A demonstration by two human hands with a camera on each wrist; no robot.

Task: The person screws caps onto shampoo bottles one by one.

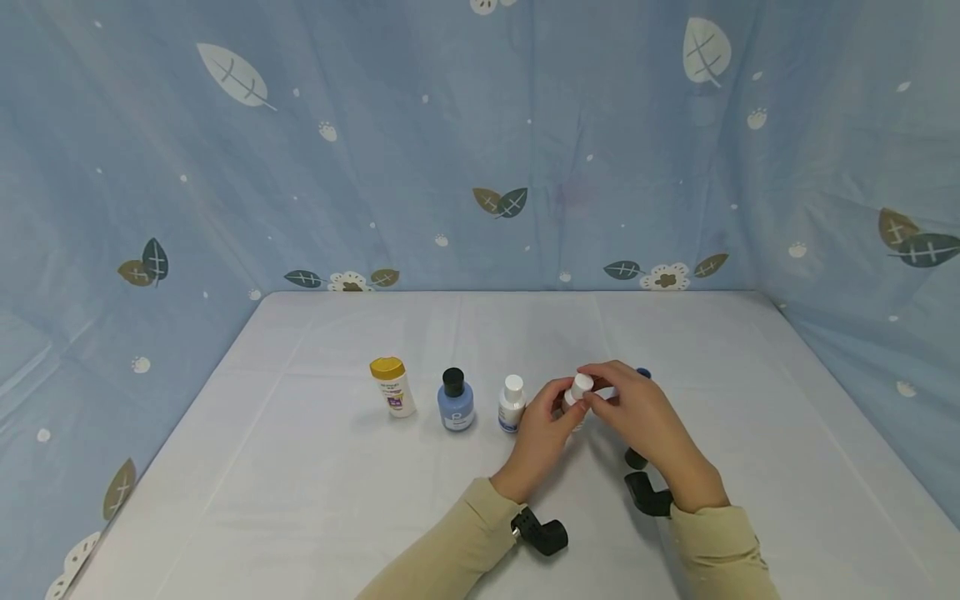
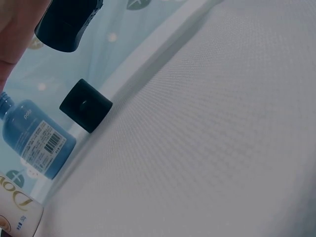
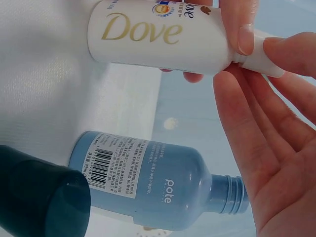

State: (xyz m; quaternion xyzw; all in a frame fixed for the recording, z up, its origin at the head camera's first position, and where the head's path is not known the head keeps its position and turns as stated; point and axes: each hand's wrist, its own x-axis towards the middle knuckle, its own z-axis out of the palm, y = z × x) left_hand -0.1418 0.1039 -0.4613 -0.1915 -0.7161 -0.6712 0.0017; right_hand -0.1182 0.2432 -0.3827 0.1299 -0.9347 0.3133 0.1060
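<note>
A small white Dove bottle (image 3: pixel 148 34) is gripped around its body by my left hand (image 1: pixel 538 429). Thumb and forefinger of my right hand (image 1: pixel 637 408) pinch its white cap (image 1: pixel 582 384). In the right wrist view the cap (image 3: pixel 261 57) sits at the bottle's neck; whether it is loose I cannot tell. The left wrist view shows the lower part of the Dove bottle (image 2: pixel 22 207). Beyond my right hand stands a blue pote bottle (image 3: pixel 158 182) with a bare threaded neck, mostly hidden in the head view.
A black cap (image 1: pixel 636 458) lies on the white table (image 1: pixel 300 500) below my right hand. To the left stand a white bottle (image 1: pixel 512 404), a blue bottle with a black cap (image 1: pixel 456 402) and a yellow-capped white bottle (image 1: pixel 393 387). Blue patterned cloth (image 1: pixel 420 150) hangs behind.
</note>
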